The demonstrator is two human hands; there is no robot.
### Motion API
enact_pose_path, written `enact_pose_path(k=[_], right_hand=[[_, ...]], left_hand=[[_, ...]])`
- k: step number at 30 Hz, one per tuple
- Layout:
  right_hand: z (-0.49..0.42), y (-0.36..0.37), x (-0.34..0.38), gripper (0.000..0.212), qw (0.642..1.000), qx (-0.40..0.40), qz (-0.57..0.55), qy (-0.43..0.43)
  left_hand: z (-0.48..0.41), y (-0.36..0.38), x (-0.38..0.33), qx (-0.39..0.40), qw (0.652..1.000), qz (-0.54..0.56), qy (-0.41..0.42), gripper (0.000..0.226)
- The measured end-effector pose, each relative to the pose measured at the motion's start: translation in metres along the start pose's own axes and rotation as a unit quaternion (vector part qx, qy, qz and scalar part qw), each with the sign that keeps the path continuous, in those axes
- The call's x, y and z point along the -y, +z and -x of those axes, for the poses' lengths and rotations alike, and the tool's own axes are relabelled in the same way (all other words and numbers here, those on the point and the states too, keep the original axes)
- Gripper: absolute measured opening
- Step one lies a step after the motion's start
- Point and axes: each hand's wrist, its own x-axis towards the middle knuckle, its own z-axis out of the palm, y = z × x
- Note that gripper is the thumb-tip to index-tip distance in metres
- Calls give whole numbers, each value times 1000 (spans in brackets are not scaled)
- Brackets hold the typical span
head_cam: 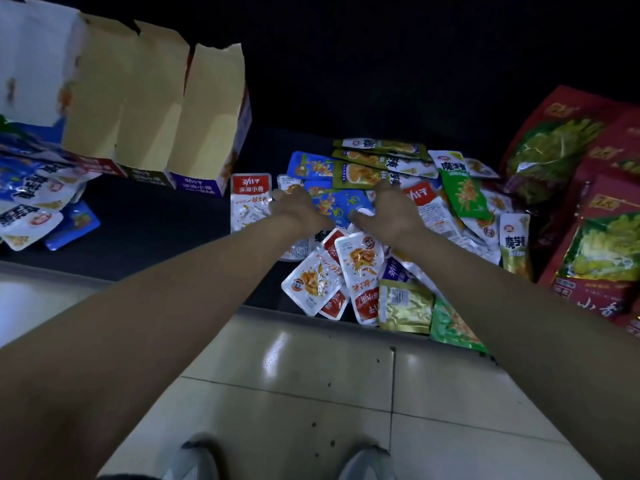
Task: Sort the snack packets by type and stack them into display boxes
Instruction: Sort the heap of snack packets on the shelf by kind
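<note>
A heap of small snack packets (363, 265) in red-white, blue, green and olive lies on a dark surface. My left hand (298, 207) and my right hand (391, 209) both rest palm down on the heap with fingers stretched forward. A blue packet (341, 202) lies between them. My left fingertips touch a red-and-white packet (250, 199). My right fingertips reach the olive packets (367, 174). Neither hand plainly grips anything. Open display boxes (156, 98) with raised tan flaps stand at the far left.
Blue-and-white packets (34, 199) are piled beside the boxes at the left edge. Large red bags with green pictures (588, 202) are stacked on the right. Green packets (462, 192) lie at the heap's right side. Tiled floor (311, 393) and my shoes lie below the surface's edge.
</note>
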Motion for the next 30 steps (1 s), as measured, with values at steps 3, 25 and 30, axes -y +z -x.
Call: enact_pose_path(k=[3,25,30], right_hand=[[-8,0,7,21,996,33,-77,26],[-48,6,12,51,962,-47,218,-155],[-61,-1,9,74,959,-94,237,-124]], left_hand=[[-1,8,9,-29,985,169,-10,61],[2,-21,53,-183,859,477,-13,23],[-1,-22,49,-171,863,474,-32,37]])
